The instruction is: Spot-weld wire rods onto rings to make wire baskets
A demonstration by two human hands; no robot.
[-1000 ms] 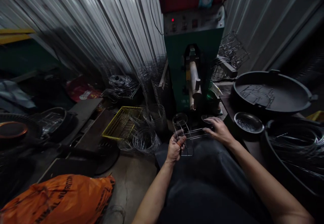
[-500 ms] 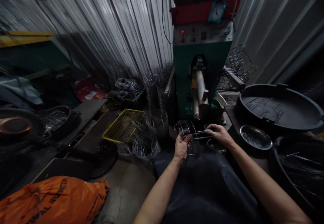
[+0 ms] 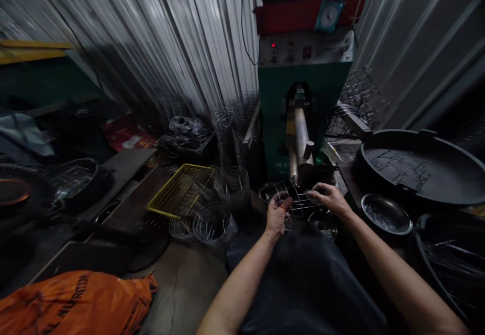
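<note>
Both my hands hold a thin wire frame [image 3: 295, 199] just below the cylindrical arm of a green machine [image 3: 303, 107]. My left hand [image 3: 277, 216] is closed in a fist on the frame's left side, with an orange band on one finger. My right hand [image 3: 329, 197] is closed on the frame's right end, fingers curled over the wires. A dark apron [image 3: 303, 279] covers my lap below the hands.
Round wire baskets [image 3: 215, 221] and a yellow wire tray [image 3: 178, 189] lie on the floor at left. A small metal bowl [image 3: 385, 214] and large black pans [image 3: 417, 165] sit at right. An orange sack [image 3: 71, 302] lies bottom left. Corrugated metal walls stand behind.
Both hands have carried the wire frame forward, closer to the machine's arm. The frame has tilted flatter, and the camera has shifted slightly left and up.
</note>
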